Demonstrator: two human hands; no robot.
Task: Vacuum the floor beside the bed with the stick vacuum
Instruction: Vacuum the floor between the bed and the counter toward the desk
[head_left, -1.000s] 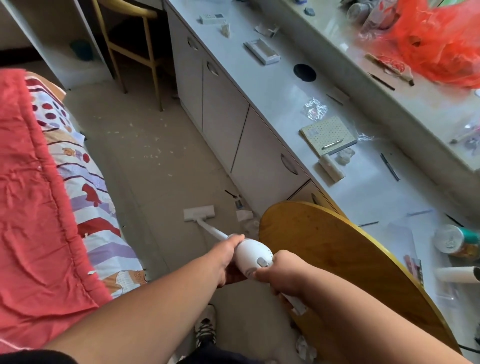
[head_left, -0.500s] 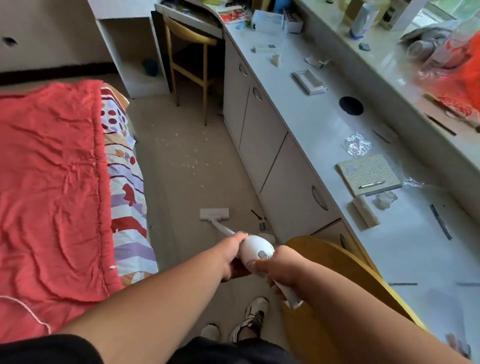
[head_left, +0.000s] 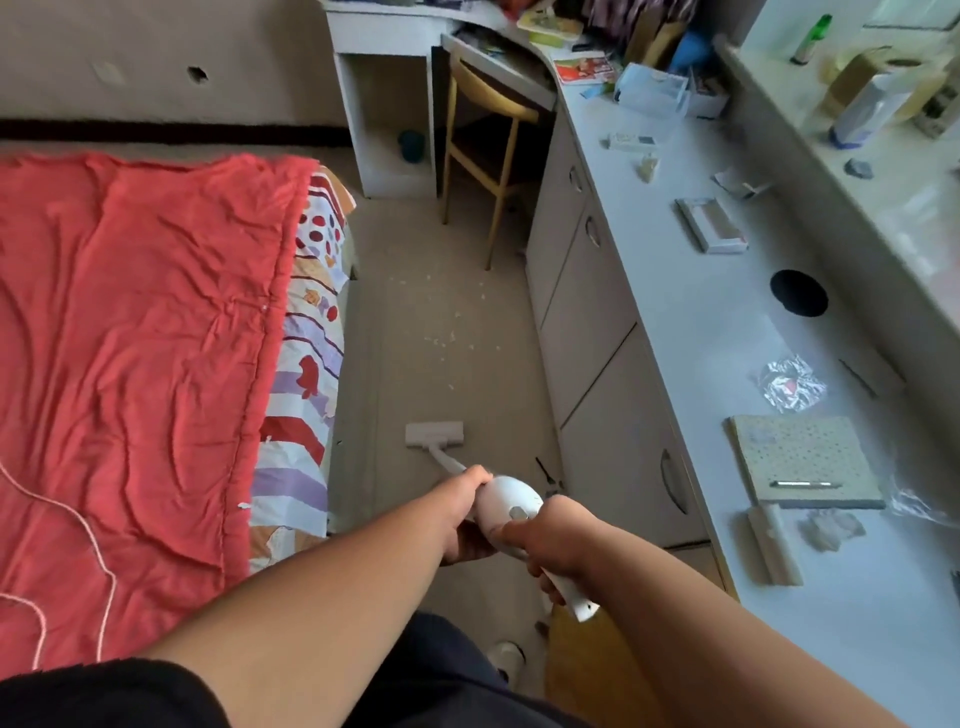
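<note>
Gripping stick vacuum (head_left: 506, 506) | both hands closed, arms extended | head on floor (head_left: 441, 374)

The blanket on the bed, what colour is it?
Red blanket, clearest in the head view.

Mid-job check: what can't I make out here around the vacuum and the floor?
Head view only:
- Vacuum grip: covered by the left hand and right hand.
- Floor near the feet: hidden behind both arms.
- Floor under the bed: hidden by its overhang.
- Crumbs: too small to identify.
- Vacuum running or not: not visible.
</note>
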